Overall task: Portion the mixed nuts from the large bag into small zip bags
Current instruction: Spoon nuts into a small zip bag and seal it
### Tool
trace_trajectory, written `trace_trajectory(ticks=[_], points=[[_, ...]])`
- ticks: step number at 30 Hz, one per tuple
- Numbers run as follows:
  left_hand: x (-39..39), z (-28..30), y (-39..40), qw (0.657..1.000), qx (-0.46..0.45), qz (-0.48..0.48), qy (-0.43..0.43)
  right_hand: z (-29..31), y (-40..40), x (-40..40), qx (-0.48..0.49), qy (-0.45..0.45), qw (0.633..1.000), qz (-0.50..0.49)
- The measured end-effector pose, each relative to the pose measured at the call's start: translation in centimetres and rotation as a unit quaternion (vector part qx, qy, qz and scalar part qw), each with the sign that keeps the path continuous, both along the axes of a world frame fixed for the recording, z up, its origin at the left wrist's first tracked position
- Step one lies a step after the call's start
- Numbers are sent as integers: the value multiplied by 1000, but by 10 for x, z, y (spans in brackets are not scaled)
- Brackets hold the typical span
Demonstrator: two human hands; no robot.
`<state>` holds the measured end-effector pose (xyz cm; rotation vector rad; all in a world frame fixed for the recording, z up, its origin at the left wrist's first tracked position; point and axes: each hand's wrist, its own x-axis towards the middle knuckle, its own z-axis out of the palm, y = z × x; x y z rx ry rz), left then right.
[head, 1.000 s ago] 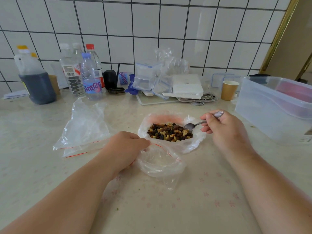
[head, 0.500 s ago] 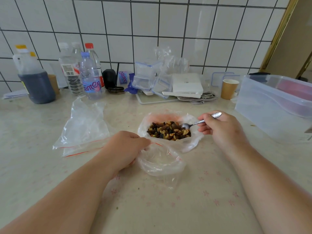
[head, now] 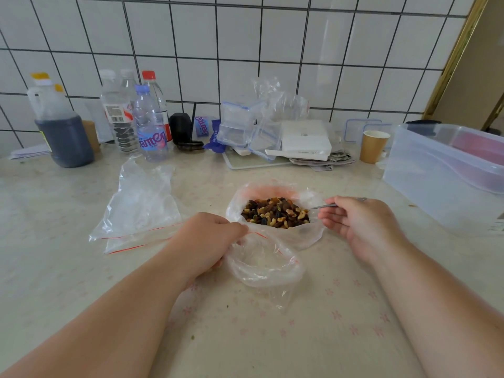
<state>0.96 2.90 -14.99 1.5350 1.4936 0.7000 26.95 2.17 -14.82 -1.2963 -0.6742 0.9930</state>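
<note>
Here, in the head view, the large bag [head: 275,236] lies open at the middle of the pale worktop [head: 81,282], its rim rolled down around a heap of mixed nuts [head: 275,212]. The right hand [head: 362,227] sits just to the right of that bag, its grip closed on a metal spoon [head: 326,205]; the handle passes between thumb and fingers, and the bowl end points into the nuts at the bag's right edge (the bowl itself is hidden among them). The left hand [head: 210,241] rests on the worktop just in front of the large bag, its grip pinching the red-striped rim of a small zip bag [head: 264,266], which stands open and looks empty, touching the large bag's near side.

To the left, two more zip bags [head: 139,214] lie flat, overlapping, red seal lines toward the person. Along the tiled wall stand a jug of dark liquid [head: 64,132], several water bottles [head: 150,126], a stack of clear lidded boxes [head: 245,129], a white box [head: 305,139] and a paper cup [head: 372,145]. A large translucent tub [head: 441,181] occupies the right side, well apart from the hands.
</note>
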Motion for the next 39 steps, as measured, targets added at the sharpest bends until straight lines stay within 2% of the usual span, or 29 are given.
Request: trace_trajectory(ticks=[15,21,26,32,34,37,39], points=[[1,-3,2,1000,2,23,-4,11,-6,-4,40,115,992,29],[2,-1,0,999,1,31,-9,22,-17,-11,46,102,989,100],[2,-1,0,999,-1,28,-22,30,-30,-20,50,24,981,187],[1,-2,1,1000,-2,31,0,30,-39,-25,74,-112,964,231],[2,-2,1,999,0,32,9,29,-40,-25,107,-188,943,255],[2,-2,1,999,7,31,16,28,-42,-22,131,-331,885,301],[2,-2,0,999,9,29,9,28,-43,-20,135,-354,867,324]])
